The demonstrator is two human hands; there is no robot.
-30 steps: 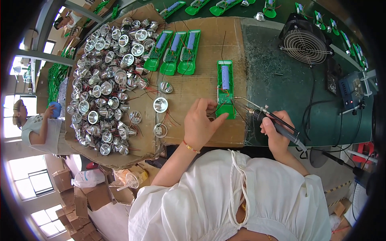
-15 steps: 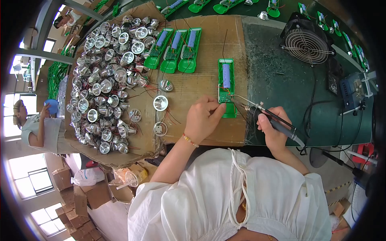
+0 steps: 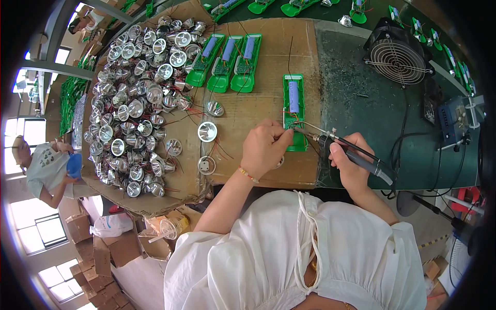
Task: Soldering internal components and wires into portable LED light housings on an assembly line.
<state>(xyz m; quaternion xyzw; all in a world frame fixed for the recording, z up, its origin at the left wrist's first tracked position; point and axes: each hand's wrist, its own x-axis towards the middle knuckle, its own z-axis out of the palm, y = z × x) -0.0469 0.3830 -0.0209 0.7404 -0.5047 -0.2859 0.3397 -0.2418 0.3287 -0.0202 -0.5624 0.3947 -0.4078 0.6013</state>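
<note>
A green plastic casing (image 3: 297, 145) lies upright on the cardboard in front of me. It holds a purple cylindrical battery (image 3: 293, 97) and, below that, a small green circuit board (image 3: 290, 124) with thin wires. My left hand (image 3: 264, 148) is pinched at the casing's left edge beside the board; what its fingertips grip is too small to tell. A silvery round rim (image 3: 280, 163) peeks out under that hand, mostly hidden. In my right hand (image 3: 353, 161) is a soldering iron (image 3: 368, 164) with a thin metal feed tube, its tip reaching the board.
A heap of silver lamp reflectors (image 3: 135, 108) fills the cardboard (image 3: 268, 46) at left. Several filled green casings (image 3: 245, 80) lie beyond. At right stand a fan (image 3: 397, 61) and a blue box (image 3: 453, 124) with cables. A person (image 3: 49, 168) holds a blue bowl (image 3: 74, 165) at far left.
Both hands stay at the board with little movement, and a silvery rim now shows under my left hand. At far left, the person has shifted and the blue bowl is lower.
</note>
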